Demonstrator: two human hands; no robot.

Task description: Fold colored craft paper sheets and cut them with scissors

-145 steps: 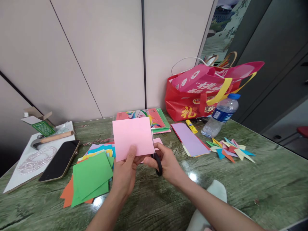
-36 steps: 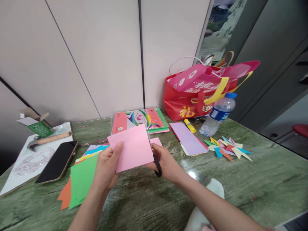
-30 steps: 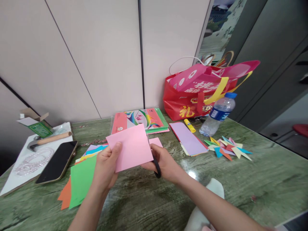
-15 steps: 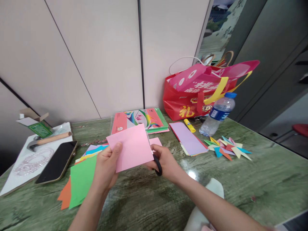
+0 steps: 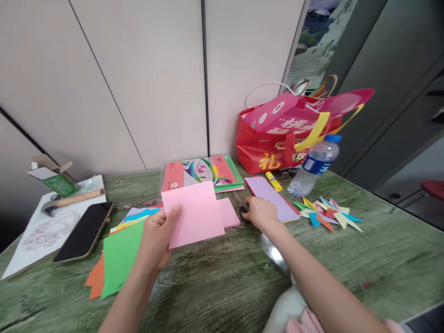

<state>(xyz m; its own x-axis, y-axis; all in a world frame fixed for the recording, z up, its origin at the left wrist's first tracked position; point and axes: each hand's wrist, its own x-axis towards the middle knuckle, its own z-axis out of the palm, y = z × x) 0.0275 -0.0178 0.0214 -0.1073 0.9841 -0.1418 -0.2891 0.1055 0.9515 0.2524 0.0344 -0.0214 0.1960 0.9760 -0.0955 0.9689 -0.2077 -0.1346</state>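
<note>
A square sheet of pink paper [image 5: 196,215] is pinched in my left hand [image 5: 157,236], thumb on its front face. My right hand [image 5: 261,212] grips the black handles of a pair of scissors [image 5: 244,213], low over the table beside the purple paper strips [image 5: 267,196]. The scissor blades point away from me, toward the paper pack. Another pink piece [image 5: 229,213] lies on the table, partly hidden behind the held sheet. Left of my left hand, a fan of coloured sheets has a green sheet [image 5: 123,256] on top.
A paper pack [image 5: 199,171] lies by the wall. To the right are a glue stick [image 5: 274,181], red bag [image 5: 258,148], water bottle [image 5: 314,166] and folded paper pieces [image 5: 329,212]. A phone [image 5: 83,231], hammer-like tool [image 5: 74,200] and small box [image 5: 57,180] are left.
My right hand has moved right and away from the held pink sheet, taking the scissors down near the purple strips. The pink piece on the table shows more. My left hand still holds its sheet.
</note>
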